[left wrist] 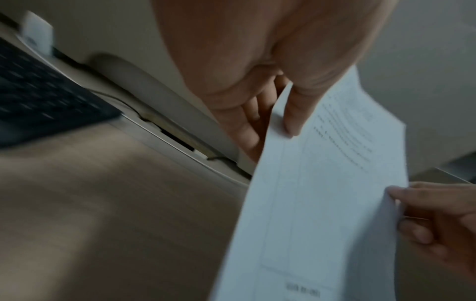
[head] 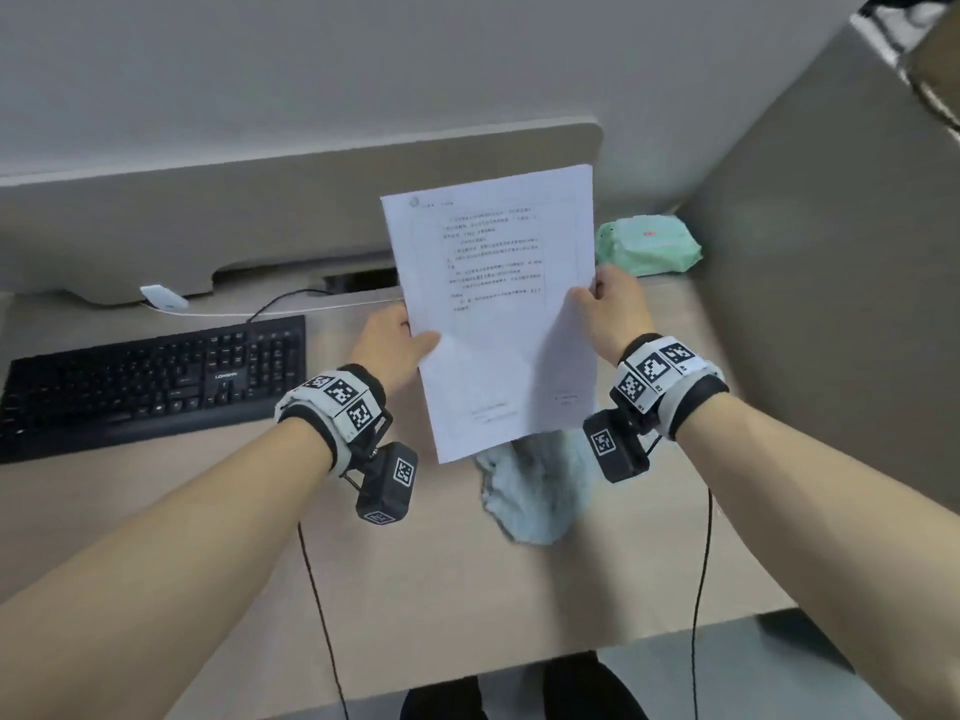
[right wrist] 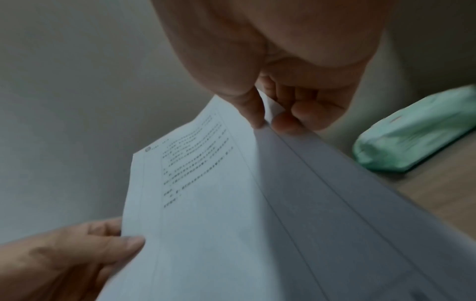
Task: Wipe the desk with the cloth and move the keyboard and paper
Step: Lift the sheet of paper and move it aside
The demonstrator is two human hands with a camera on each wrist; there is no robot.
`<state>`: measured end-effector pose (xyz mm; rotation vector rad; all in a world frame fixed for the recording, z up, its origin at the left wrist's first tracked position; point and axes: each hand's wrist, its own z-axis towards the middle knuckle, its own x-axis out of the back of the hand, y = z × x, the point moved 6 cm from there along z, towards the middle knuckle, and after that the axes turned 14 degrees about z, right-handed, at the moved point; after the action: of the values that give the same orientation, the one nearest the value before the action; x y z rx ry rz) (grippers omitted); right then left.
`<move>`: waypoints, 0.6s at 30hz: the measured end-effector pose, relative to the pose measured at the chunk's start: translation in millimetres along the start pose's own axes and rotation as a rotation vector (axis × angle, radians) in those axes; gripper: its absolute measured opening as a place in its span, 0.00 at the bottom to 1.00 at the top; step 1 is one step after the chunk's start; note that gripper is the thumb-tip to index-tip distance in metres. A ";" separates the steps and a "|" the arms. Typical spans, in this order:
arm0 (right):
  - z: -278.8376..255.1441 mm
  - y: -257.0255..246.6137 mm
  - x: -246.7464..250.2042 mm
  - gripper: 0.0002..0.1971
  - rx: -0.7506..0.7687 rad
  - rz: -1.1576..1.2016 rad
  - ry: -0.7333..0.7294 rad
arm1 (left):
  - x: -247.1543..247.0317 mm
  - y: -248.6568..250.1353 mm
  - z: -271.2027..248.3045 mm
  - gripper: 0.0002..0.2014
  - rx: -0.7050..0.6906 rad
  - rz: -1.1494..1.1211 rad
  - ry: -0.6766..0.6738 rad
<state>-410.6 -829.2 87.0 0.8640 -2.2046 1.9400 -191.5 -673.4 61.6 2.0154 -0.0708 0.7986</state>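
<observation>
A wood-toned counter (head: 457, 589) is being enclosed by a beige partition panel (head: 260, 220) at the back and another partition (head: 831, 304) on the right. A plain grey wall (head: 363, 59) is being seen behind. Grey floor (head: 810, 646) is being shown past the counter's near edge. Soft, even light is being cast.

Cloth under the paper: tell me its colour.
The cloth is pale blue-grey, crumpled on the desk; it shows best in the head view.

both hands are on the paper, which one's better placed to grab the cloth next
Right, probably. The cloth lies on the desk just below the right hand, nearer that wrist. The left hand sits toward the keyboard and could keep pinching the paper.
</observation>
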 end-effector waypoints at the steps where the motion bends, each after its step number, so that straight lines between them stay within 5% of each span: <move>1: 4.6 11.9 23.3 0.11 -0.052 -0.047 0.014 | -25.6 11.9 4.2 0.08 0.016 -0.003 -0.075; 3: 11.8 39.7 63.4 0.05 -0.150 -0.109 0.037 | -77.4 30.1 7.3 0.08 0.077 -0.052 -0.212; 7: 16.4 106.9 126.4 0.20 -0.324 -0.146 0.077 | -168.5 62.4 7.3 0.13 0.202 -0.107 -0.345; 13: 3.3 174.9 173.9 0.18 -0.358 -0.252 0.021 | -274.4 73.4 23.2 0.19 0.294 -0.016 -0.480; 18: -1.0 207.7 182.5 0.14 -0.330 -0.258 -0.021 | -314.2 71.7 35.7 0.05 0.346 0.025 -0.458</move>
<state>-658.6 -885.0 -21.7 1.0519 -2.2056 1.4107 -445.7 -822.5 -73.8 2.5002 -0.2333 0.3648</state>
